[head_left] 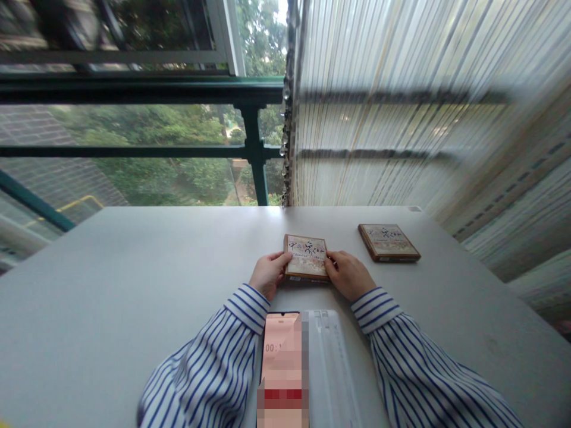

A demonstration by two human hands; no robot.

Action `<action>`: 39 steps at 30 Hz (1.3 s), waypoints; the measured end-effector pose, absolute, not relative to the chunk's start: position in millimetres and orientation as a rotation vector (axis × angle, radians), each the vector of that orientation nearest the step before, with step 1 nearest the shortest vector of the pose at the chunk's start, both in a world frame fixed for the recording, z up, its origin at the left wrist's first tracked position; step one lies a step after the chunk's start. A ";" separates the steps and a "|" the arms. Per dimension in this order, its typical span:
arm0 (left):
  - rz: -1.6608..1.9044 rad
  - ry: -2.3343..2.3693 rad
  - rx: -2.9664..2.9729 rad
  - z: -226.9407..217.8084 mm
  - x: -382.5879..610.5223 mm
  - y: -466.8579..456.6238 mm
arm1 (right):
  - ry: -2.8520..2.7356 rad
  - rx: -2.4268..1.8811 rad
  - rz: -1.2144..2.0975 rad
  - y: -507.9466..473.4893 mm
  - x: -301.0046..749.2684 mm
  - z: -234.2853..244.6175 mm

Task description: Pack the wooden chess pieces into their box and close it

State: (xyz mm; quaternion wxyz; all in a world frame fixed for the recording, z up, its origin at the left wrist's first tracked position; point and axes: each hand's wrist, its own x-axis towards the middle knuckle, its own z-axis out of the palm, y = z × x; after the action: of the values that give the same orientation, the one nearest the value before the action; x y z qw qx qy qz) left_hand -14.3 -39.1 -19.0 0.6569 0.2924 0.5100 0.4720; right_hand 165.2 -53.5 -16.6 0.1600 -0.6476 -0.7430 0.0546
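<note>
A small square book (306, 255) with a floral cover and dark calligraphy lies flat on the grey table (134, 285) in front of me. My left hand (269, 273) grips its left edge, fingers curled over the cover. On the opposite edge my right hand (347, 273) holds on the same way. Both sleeves are white with blue stripes.
A second, similar book (388, 242) with a brown border lies to the right, apart from my hands. A phone (281, 356) with a lit screen and a white flat object (330, 362) lie between my forearms. Window railing and a sheer curtain (401, 119) stand behind the table.
</note>
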 end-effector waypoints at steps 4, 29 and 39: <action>1.069 1.161 0.671 -20.4 -14.9 -38.5 | -2.114 -1.866 0.159 -53.1 165.2 -17.3; 1.076 1.141 0.693 -19.0 -15.0 -38.9 | -2.023 -1.775 0.162 -51.3 167.5 -23.5; 1.088 1.119 0.697 -20.8 -16.1 -37.6 | -2.006 -1.744 0.151 -49.6 168.6 -25.6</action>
State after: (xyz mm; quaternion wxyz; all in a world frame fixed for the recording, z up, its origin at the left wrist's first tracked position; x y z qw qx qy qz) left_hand -16.1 -37.6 -20.8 0.6564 0.3078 0.4939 0.4801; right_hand 168.6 -49.6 -25.6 0.2373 -0.6364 -0.7319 0.0550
